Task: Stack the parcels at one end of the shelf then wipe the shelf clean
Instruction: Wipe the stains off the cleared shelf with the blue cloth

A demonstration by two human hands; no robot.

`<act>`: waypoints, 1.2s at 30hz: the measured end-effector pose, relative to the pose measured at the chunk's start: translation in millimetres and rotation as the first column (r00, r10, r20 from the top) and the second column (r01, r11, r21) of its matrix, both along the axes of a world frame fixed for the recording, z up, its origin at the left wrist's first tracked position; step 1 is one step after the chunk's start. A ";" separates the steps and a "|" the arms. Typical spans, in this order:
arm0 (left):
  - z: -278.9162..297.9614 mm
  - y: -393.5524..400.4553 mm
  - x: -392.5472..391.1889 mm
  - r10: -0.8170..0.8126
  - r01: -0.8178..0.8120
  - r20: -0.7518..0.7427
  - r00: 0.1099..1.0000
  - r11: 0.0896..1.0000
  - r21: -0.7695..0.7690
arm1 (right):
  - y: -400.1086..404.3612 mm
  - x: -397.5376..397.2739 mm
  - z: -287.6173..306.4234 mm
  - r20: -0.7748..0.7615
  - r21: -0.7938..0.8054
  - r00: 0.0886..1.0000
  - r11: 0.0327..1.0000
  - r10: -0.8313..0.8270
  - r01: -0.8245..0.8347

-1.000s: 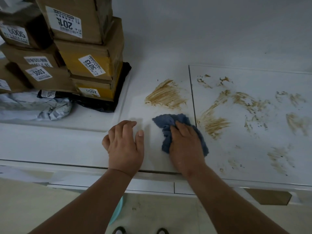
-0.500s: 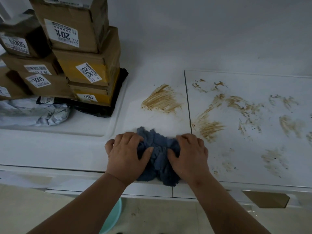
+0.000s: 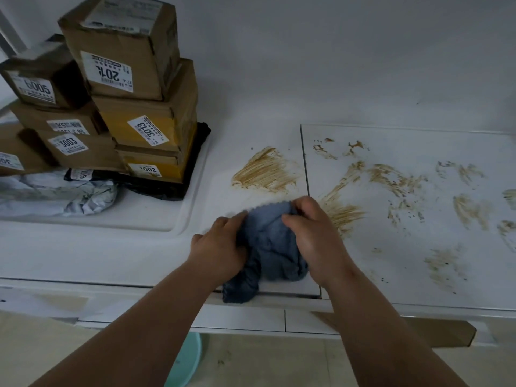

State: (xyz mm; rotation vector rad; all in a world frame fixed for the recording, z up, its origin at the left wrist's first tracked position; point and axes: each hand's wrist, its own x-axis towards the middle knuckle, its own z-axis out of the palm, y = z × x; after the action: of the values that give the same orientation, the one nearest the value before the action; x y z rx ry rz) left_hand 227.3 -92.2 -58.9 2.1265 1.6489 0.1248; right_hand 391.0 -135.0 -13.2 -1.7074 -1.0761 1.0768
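a: from the head view, where's our cloth (image 3: 269, 248)?
b: bunched at the shelf (image 3: 139, 255) front edge, one corner hanging over. our left hand (image 3: 220, 248) and right hand (image 3: 312, 236) both grasp it, fingers curled in.
a: parcels (image 3: 117, 107)?
b: stacked far left. brown smears (image 3: 265, 171) just beyond the cloth.

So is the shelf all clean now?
No, brown smears are on the shelf beyond the blue cloth.
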 end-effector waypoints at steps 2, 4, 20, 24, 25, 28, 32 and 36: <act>5.4 6.2 1.2 -0.031 0.029 -0.060 0.998 0.999 -0.033 | 0.7 2.0 8.0 -0.034 0.037 0.999 0.999 0.015 -0.013; 12.1 8.3 -3.6 0.066 -0.053 0.118 0.991 0.992 -0.115 | -1.1 9.4 12.3 0.063 0.051 0.997 0.997 0.047 -0.050; 138.7 20.5 -12.9 0.091 -0.060 0.930 0.357 0.995 -0.074 | -9.6 19.1 87.0 0.131 0.545 0.974 0.834 -0.183 0.084; 107.4 20.0 -26.5 0.292 0.056 0.788 0.542 0.923 -0.381 | -19.7 22.4 56.8 0.121 0.217 0.992 0.975 0.027 -0.053; 92.7 16.5 -28.8 0.321 0.031 0.688 0.651 0.894 -0.447 | -20.2 23.4 43.1 0.156 0.078 0.984 0.992 0.084 -0.097; 50.7 3.5 -31.5 0.263 -0.034 0.408 0.874 0.872 -0.489 | -20.9 23.2 1.6 0.349 -0.204 0.899 0.958 0.262 -0.200; 30.6 3.3 -24.1 0.323 -0.275 0.339 0.883 0.944 -0.183 | -8.9 18.8 -18.0 0.390 -0.126 0.917 0.991 0.089 -0.043; 26.1 4.6 -19.8 0.304 -0.340 0.208 0.930 0.925 0.168 | -4.7 8.4 -26.9 0.642 0.138 0.760 0.990 -0.099 0.013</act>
State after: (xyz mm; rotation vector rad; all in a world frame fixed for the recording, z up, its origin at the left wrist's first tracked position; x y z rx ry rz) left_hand 207.5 -87.6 -32.8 1.8939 1.9317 0.5911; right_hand 399.4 -139.7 -40.1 -2.0503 -1.4634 0.3395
